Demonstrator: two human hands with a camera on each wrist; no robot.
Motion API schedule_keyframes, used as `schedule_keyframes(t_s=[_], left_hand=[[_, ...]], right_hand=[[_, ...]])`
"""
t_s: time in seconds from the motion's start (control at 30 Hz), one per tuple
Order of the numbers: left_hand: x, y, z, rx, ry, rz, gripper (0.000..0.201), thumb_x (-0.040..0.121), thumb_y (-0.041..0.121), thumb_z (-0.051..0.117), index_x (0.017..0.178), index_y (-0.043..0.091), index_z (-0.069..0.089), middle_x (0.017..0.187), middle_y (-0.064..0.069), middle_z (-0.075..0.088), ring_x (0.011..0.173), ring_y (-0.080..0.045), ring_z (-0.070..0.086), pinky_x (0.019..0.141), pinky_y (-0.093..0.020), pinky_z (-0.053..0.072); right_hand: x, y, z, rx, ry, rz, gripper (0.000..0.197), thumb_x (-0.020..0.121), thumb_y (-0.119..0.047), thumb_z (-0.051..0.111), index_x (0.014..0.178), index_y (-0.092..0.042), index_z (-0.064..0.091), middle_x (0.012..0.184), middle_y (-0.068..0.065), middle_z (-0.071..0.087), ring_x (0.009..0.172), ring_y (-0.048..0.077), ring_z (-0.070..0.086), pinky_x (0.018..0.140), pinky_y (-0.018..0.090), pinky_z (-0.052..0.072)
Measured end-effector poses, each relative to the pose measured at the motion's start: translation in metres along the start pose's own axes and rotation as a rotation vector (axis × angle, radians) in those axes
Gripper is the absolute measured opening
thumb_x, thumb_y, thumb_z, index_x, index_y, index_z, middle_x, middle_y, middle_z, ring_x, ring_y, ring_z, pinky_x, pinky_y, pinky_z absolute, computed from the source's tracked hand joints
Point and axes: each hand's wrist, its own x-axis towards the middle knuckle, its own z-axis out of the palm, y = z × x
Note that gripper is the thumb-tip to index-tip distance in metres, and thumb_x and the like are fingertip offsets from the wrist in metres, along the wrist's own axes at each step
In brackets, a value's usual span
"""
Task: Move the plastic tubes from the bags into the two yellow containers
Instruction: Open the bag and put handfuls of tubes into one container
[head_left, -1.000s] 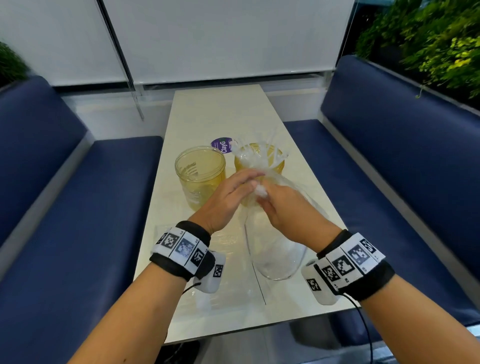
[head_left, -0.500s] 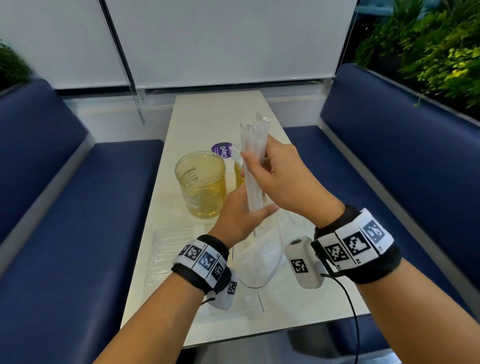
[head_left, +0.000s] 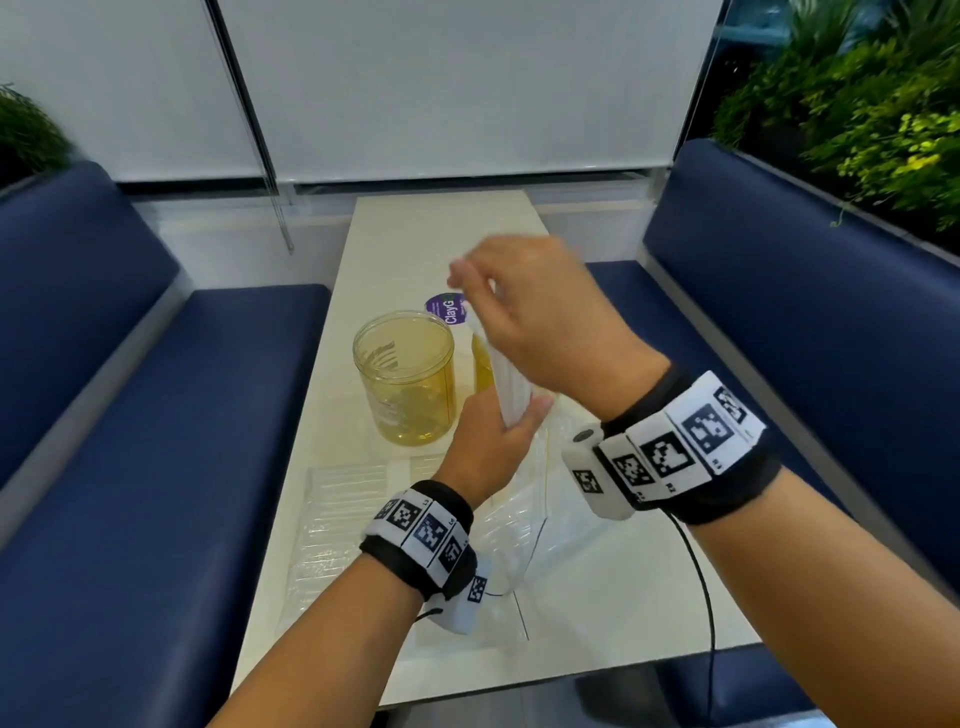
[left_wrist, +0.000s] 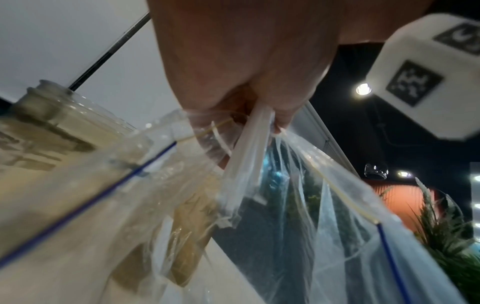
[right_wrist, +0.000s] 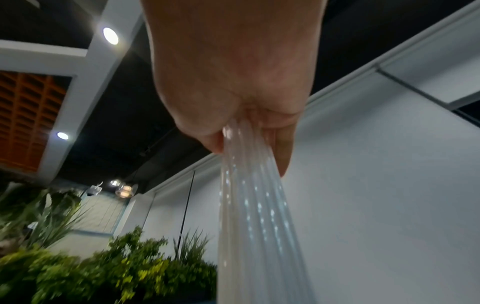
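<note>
Extraction step. My right hand (head_left: 540, 322) grips a bundle of translucent plastic tubes (head_left: 511, 387), half drawn from the clear zip bag (head_left: 519, 525) my left hand (head_left: 488, 447) pinches. Next: carry them to the round yellow containers (head_left: 405, 379) at 11 o'clock.

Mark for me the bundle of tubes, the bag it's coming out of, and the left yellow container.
bundle of tubes (right_wrist: 249, 205): right wrist view, on the shafts below the fingers.
bag (left_wrist: 337, 236): left wrist view, on the clear film near its mouth.
left yellow container (head_left: 410, 410): head view, on the front wall.
</note>
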Motion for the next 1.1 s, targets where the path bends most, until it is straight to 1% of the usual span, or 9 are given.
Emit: schedule_keyframes(t_s=[0.1,0.17,0.23,0.33,0.43,0.57,0.67,0.9,1.1], left_hand=[[0.002,-0.007,-0.001,-0.058,0.042,0.019,0.028,0.097,0.035,0.063,0.094,0.007,0.064,0.08,-0.022,0.067,0.071,-0.035,0.063,0.058,-0.048,0.051],[0.002,-0.012,-0.002,-0.049,0.07,0.032,0.03,0.096,0.034,0.063,0.095,0.005,0.065,0.083,-0.026,0.067,0.07,-0.029,0.061,0.06,-0.045,0.049],[0.002,-0.012,-0.004,-0.033,0.07,0.042,0.025,0.1,0.028,0.061,0.097,0.004,0.066,0.085,-0.025,0.069,0.072,-0.02,0.059,0.063,-0.037,0.047],[0.002,-0.004,-0.009,0.0,0.035,0.098,0.016,0.103,0.023,0.058,0.103,0.01,0.066,0.085,-0.003,0.072,0.074,-0.001,0.062,0.067,-0.021,0.048],[0.004,-0.003,-0.012,-0.002,0.03,0.128,0.01,0.101,0.01,0.059,0.108,0.013,0.065,0.089,0.013,0.069,0.083,0.006,0.064,0.071,-0.014,0.049],[0.001,-0.005,-0.014,-0.063,-0.006,0.062,0.018,0.099,0.018,0.064,0.082,0.018,0.06,0.066,0.014,0.06,0.062,0.001,0.054,0.06,-0.015,0.041],[-0.004,-0.015,-0.02,-0.025,-0.024,-0.002,0.03,0.09,0.041,0.073,0.081,0.015,0.062,0.072,0.003,0.062,0.067,-0.014,0.059,0.064,-0.024,0.047],[-0.016,-0.034,-0.033,0.03,-0.033,-0.112,0.022,0.095,0.043,0.065,0.101,0.022,0.068,0.107,0.008,0.067,0.098,-0.012,0.064,0.079,-0.028,0.052],[-0.018,-0.031,-0.038,0.071,-0.043,-0.019,0.04,0.098,0.054,0.045,0.1,0.021,0.067,0.104,0.005,0.067,0.098,-0.016,0.067,0.087,-0.042,0.057]], right_hand=[[-0.01,0.004,0.014,0.064,-0.077,0.042,0.055,0.102,-0.048,0.029,0.101,-0.013,0.071,0.093,0.001,0.07,0.084,0.017,0.064,0.078,0.041,0.053],[-0.016,0.005,0.014,0.155,-0.028,0.048,0.048,0.1,-0.054,0.043,0.129,-0.019,0.061,0.124,-0.003,0.063,0.111,0.012,0.059,0.09,0.036,0.053],[-0.022,0.007,0.012,0.111,0.097,0.112,0.067,0.088,-0.068,0.056,0.138,-0.024,0.049,0.133,-0.006,0.052,0.115,0.01,0.054,0.085,0.028,0.051],[-0.026,0.01,0.015,-0.042,0.057,0.284,0.07,0.067,-0.086,0.061,0.105,-0.027,0.059,0.099,-0.013,0.062,0.083,0.004,0.059,0.068,0.024,0.045],[-0.028,0.018,0.034,0.067,-0.054,0.317,0.054,0.077,-0.068,0.07,0.061,-0.021,0.048,0.055,-0.007,0.047,0.05,0.008,0.048,0.048,0.027,0.038],[-0.018,0.02,0.041,0.178,-0.016,0.255,0.042,0.09,-0.032,0.064,0.06,-0.003,0.057,0.047,0.003,0.046,0.045,0.021,0.057,0.042,0.034,0.046],[0.007,0.02,0.014,0.287,0.062,0.237,0.041,0.091,-0.025,0.063,0.062,0.003,0.062,0.052,0.013,0.06,0.047,0.027,0.062,0.047,0.038,0.051],[0.076,0.066,-0.026,0.323,0.431,0.199,0.052,0.088,-0.039,0.057,0.064,0.006,0.059,0.059,0.023,0.061,0.058,0.036,0.065,0.052,0.048,0.049],[0.08,0.123,0.04,0.047,0.223,0.371,0.047,0.091,-0.043,0.054,0.058,-0.01,0.051,0.053,0.007,0.052,0.055,0.027,0.055,0.051,0.034,0.036]])
